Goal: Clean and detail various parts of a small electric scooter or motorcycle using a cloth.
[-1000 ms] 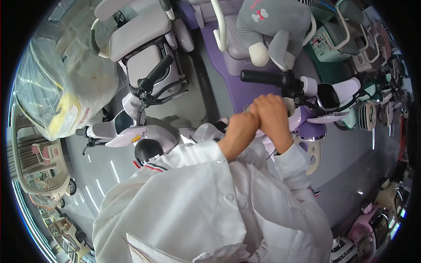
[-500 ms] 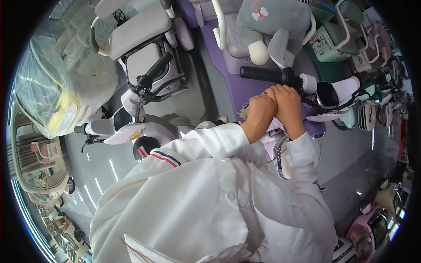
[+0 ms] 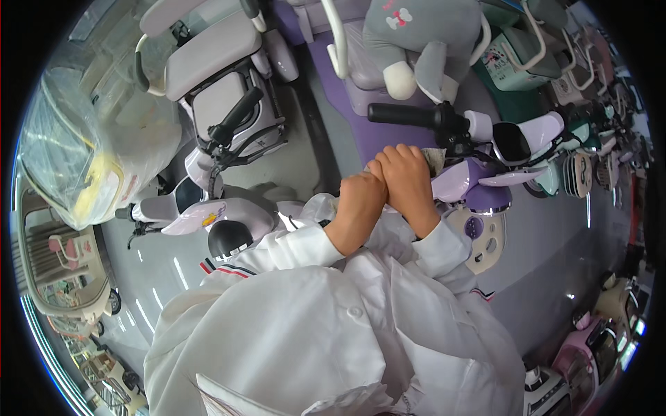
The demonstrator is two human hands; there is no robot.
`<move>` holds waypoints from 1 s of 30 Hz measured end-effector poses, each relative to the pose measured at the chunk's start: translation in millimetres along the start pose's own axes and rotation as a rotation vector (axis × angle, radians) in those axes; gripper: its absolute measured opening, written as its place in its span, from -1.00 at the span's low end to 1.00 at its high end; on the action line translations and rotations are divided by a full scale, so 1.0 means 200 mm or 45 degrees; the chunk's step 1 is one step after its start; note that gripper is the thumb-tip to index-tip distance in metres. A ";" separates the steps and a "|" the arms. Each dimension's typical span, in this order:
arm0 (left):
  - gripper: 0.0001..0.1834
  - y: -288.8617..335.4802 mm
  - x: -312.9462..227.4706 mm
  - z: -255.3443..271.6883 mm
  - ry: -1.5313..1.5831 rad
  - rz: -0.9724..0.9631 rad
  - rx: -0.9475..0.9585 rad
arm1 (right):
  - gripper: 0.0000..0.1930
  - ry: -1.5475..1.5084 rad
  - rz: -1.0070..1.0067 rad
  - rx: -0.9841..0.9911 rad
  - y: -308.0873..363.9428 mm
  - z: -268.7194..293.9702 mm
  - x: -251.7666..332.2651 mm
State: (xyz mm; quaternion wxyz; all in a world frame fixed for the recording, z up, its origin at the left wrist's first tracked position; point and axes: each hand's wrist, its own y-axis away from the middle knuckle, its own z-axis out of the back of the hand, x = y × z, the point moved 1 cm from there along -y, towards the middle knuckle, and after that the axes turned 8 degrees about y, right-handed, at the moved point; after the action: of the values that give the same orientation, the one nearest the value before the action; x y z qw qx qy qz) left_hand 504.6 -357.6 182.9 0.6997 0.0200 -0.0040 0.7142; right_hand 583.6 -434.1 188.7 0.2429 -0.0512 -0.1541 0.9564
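My left hand [image 3: 359, 208] and my right hand [image 3: 406, 177] are close together in front of my chest, the fingers of both closed and overlapping. Whatever they hold, if anything, is hidden. Beside my right hand's knuckles a small greyish, crumpled-looking piece [image 3: 436, 161] shows, too little of it to name. Just beyond the hands is a lilac electric scooter with a black handlebar grip [image 3: 402, 114], and neither hand touches that grip. A grey plush toy [image 3: 427, 41] sits on the scooter's purple seat.
To the left stands another pale lilac scooter with a grey seat [image 3: 211, 62] and a black handlebar grip [image 3: 239, 114]. A vehicle wrapped in clear plastic [image 3: 104, 152] is farther left. A green scooter with a box [image 3: 517, 66] stands at the right. Grey shiny floor [image 3: 548, 236] lies between them.
Both hands have drawn back toward my body and slightly left, away from the handlebar. The greyish piece now shows beside the right hand. The whole view has shifted slightly.
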 end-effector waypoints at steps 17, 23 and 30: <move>-0.87 0.05 0.08 0.00 0.212 -0.041 0.075 | -0.94 0.075 -0.037 0.044 0.02 -0.04 0.05; -0.98 -0.10 0.00 0.03 0.255 -0.150 -0.043 | -0.94 -0.104 0.023 0.044 0.01 0.03 -0.14; -0.92 -0.29 -0.14 -0.03 0.210 0.020 -0.275 | -0.95 0.167 -0.121 0.067 0.03 0.03 -0.29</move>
State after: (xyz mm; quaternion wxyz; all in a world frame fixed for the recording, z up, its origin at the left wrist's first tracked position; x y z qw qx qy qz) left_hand 562.2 -383.5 174.6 0.6900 -0.1142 -0.0235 0.7144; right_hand 630.5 -468.7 192.8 0.2989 -0.1001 -0.1151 0.9420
